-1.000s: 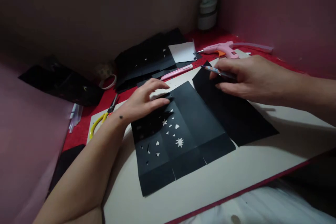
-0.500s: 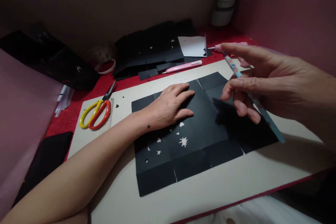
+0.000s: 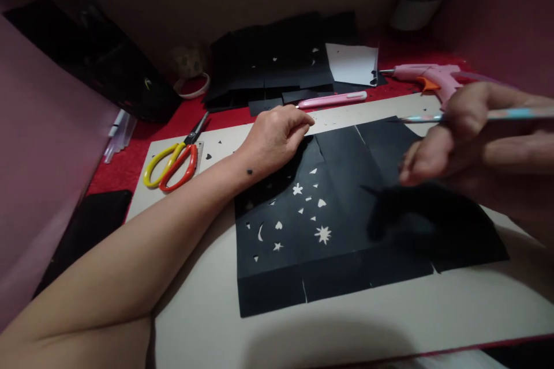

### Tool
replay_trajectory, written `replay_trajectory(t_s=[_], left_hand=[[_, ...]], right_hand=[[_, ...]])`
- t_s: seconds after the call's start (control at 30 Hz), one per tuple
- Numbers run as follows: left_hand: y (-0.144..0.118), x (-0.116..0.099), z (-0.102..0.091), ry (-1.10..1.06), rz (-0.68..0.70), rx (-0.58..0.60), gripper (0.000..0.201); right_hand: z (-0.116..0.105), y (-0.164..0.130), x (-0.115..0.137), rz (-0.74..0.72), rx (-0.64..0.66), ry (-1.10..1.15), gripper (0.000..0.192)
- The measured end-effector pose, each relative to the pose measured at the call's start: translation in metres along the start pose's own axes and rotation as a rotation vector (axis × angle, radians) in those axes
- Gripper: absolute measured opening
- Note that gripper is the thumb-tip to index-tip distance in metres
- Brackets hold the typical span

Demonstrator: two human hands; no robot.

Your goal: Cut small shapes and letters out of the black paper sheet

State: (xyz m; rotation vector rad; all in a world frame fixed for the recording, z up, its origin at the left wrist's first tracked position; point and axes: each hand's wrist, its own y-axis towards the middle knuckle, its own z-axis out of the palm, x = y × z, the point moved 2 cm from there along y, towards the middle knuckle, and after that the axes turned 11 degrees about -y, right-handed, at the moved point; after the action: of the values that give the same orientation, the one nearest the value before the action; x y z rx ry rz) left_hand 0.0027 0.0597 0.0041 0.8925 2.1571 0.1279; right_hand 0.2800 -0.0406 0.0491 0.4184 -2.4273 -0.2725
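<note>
A black paper sheet with small star, heart and moon cut-outs lies flat on a beige board. My left hand rests on the sheet's far left corner, fingers curled down onto it. My right hand hovers above the sheet's right half and holds a thin craft knife with a pale blue patterned handle, its tip pointing left.
Yellow and orange scissors lie on the board's left end. Behind the board are a pink cutter, a stack of black cut sheets, a white paper piece, a pink glue gun and a tape roll.
My right hand lifted off the sheet and rose with the knife, now held level. My left hand slid to the sheet's far corner. The sheet now lies unfolded flat.
</note>
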Motion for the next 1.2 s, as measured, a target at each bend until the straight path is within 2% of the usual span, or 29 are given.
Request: replay_trajectory(t_s=[0.03, 0.07, 0.13, 0.2, 0.37, 0.5, 0.63, 0.8, 1.2], left_hand=[[0.0, 0.001, 0.0, -0.009, -0.005, -0.019, 0.02], [0.0, 0.001, 0.0, -0.018, -0.009, -0.041, 0.021], [0.001, 0.002, -0.001, -0.034, -0.015, -0.08, 0.022], [0.001, 0.004, -0.002, -0.041, -0.021, -0.106, 0.024], [-0.001, 0.018, 0.002, 0.004, -0.009, -0.094, 0.024], [-0.003, 0.024, 0.005, 0.049, 0.024, -0.039, 0.023], [-0.003, 0.024, 0.004, 0.052, 0.031, -0.034, 0.021], [0.0, 0.026, 0.003, 0.034, 0.021, -0.036, 0.018], [0.003, 0.029, 0.002, 0.017, -0.003, -0.043, 0.017]], right_hand=[[0.007, -0.002, 0.007, 0.095, 0.036, 0.23, 0.019], [0.015, -0.004, 0.013, 0.134, 0.043, 0.301, 0.015], [0.03, -0.009, 0.019, 0.116, 0.07, 0.153, 0.016], [0.044, -0.014, 0.017, -0.089, 0.039, -0.006, 0.013], [0.064, -0.026, -0.003, -0.285, 0.058, -0.084, 0.026], [0.065, -0.026, -0.004, -0.374, 0.081, -0.148, 0.031], [0.064, -0.023, -0.004, -0.384, 0.095, -0.165, 0.033], [0.064, -0.023, -0.005, -0.399, 0.091, -0.196, 0.024], [0.062, -0.02, -0.008, -0.384, 0.105, -0.146, 0.03]])
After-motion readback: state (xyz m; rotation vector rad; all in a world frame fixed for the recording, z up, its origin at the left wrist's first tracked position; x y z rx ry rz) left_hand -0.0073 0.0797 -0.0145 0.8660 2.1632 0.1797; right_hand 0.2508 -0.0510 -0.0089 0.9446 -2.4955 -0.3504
